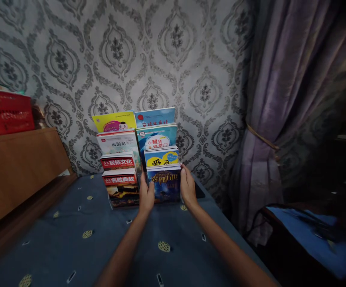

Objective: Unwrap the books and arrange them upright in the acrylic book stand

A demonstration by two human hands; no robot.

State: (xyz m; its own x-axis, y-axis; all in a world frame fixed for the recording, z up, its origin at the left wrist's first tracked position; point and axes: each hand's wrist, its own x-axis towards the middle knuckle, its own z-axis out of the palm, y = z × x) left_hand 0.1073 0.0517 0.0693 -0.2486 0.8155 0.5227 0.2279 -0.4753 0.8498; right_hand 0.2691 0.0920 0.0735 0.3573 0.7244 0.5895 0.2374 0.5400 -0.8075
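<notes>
Both of my hands flank a dark blue book [164, 187] with a gold title, at the front right of a tiered group of books. My left hand [147, 193] grips its left edge, and my right hand [188, 186] has the right edge. Behind it rise a yellow and blue book [161, 158], a teal book [157, 137] and a light blue book [155, 115]. The left column has red-titled books [120, 191] in front, a pale book [119, 144] and a yellow book [114, 121] at the back. Whatever supports the books is mostly hidden.
The books stand on a dark blue patterned cloth [101, 247], against a wallpapered wall [202, 71]. A wooden cabinet [23, 167] with a red box [6, 111] on it is at left. A tied curtain [268, 119] hangs at right, near a blue surface [316, 239].
</notes>
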